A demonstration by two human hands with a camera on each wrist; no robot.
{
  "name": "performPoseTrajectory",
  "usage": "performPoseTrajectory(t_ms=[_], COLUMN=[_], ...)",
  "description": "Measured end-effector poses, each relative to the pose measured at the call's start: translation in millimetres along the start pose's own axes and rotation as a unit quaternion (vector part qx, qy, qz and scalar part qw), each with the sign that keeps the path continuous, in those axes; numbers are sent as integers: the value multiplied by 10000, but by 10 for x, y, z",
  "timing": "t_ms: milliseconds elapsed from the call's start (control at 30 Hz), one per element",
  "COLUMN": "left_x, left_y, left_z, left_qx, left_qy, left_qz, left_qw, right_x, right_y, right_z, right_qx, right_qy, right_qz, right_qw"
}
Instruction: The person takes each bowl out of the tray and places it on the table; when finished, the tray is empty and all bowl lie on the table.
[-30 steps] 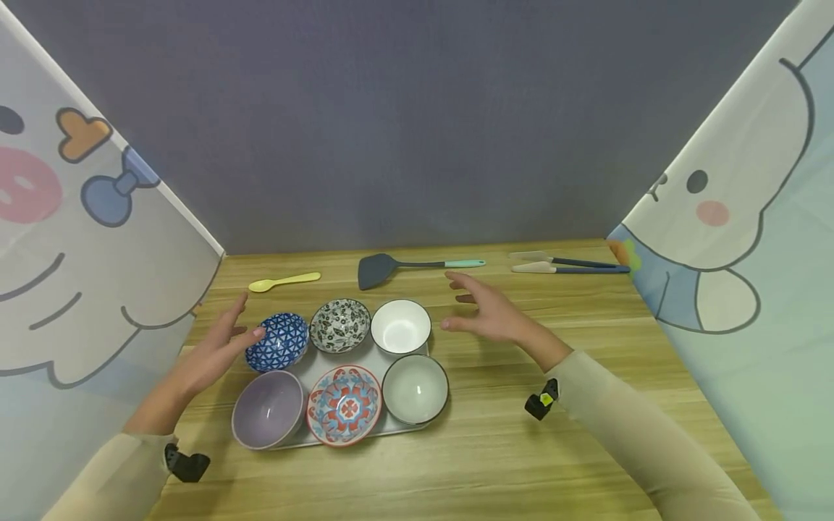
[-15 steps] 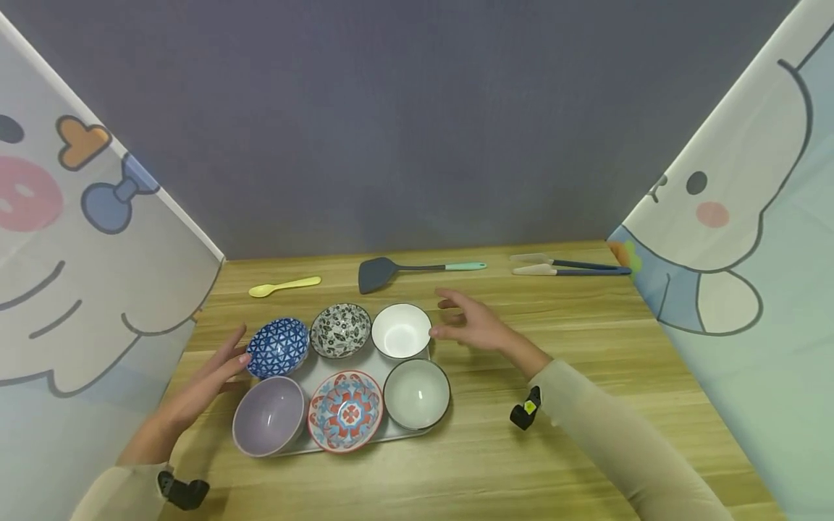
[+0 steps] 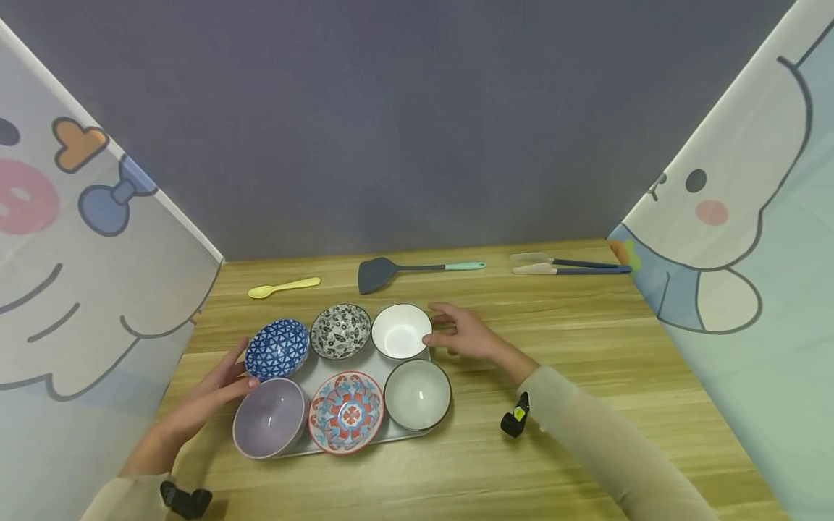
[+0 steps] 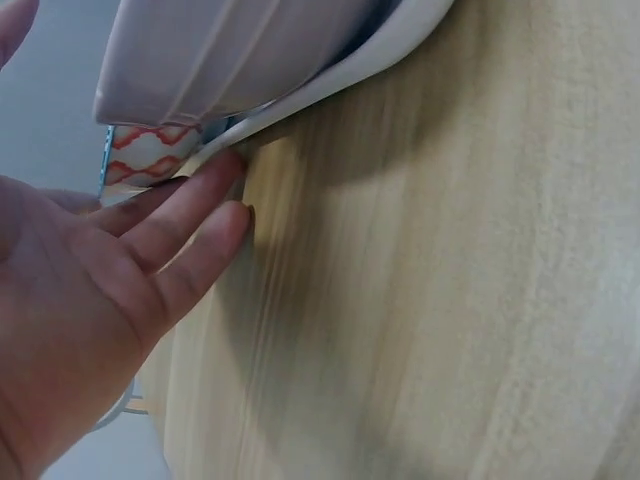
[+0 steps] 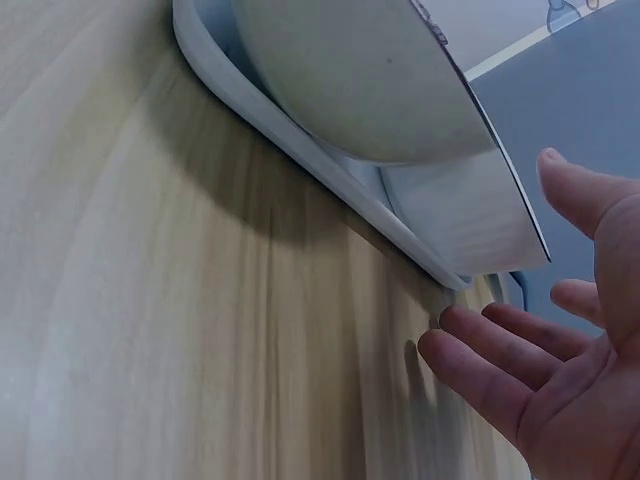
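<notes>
Six bowls (image 3: 346,412) on white tray (image 3: 321,370), left hand (image 3: 203,404) and right hand (image 3: 465,333) spread at the tray's ends, only left wrist view showing fingertips (image 4: 226,170) by tray edge, contact unclear, and red wavy lines (image 4: 145,158) outside one bowl.

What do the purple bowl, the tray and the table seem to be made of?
Purple bowl: probably glazed ceramic; its smooth outer wall shows soft, shiny streaks.
Tray: pale and smooth with a rounded edge; perhaps plastic, but coated metal is possible.
Table: wood-look, with streaky brown grain; real wood or printed laminate, I cannot tell.
</notes>
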State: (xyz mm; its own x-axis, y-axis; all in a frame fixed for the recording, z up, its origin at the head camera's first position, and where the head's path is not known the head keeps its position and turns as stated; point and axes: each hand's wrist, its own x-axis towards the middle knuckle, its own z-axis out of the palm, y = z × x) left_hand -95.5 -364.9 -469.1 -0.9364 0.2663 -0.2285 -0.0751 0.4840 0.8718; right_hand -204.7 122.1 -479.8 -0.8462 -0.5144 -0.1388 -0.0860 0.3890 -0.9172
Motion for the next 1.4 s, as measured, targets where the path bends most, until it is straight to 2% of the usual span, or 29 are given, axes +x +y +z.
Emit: performPoseTrajectory(t_ms=[233,467,833,1067,1200,1300,1400], left_x=[-4,-18,-34,-56,-67,-67,-67], left_y=[-59,-100,-105,-96,-108,-116,-124], left_z=[11,13,18,16,17,17,11], left_qx=[-169,-249,-307,-291,-628,-941,-1036], left_qy=[-63,-45,-17,-11,-83,-173,-215], left_qz=[-6,-59,-51,-29,75,189,256], left_qw=[9998,9997,9995,9996,9980,9952,9941], right_x=[34,55,71,72,86,94,93], right_y=[32,6,-19,-77,-87,-84,-92], right_z=[73,95,106,132,134,135,136], right_qx=[-49,0,486,1134,1512,1724,1821], right_qy=[15,-55,48,220,315,382,425], right_qz=[163,71,401,902,1189,1283,1302], right_qw=[9999,10000,9980,9892,9808,9759,9737])
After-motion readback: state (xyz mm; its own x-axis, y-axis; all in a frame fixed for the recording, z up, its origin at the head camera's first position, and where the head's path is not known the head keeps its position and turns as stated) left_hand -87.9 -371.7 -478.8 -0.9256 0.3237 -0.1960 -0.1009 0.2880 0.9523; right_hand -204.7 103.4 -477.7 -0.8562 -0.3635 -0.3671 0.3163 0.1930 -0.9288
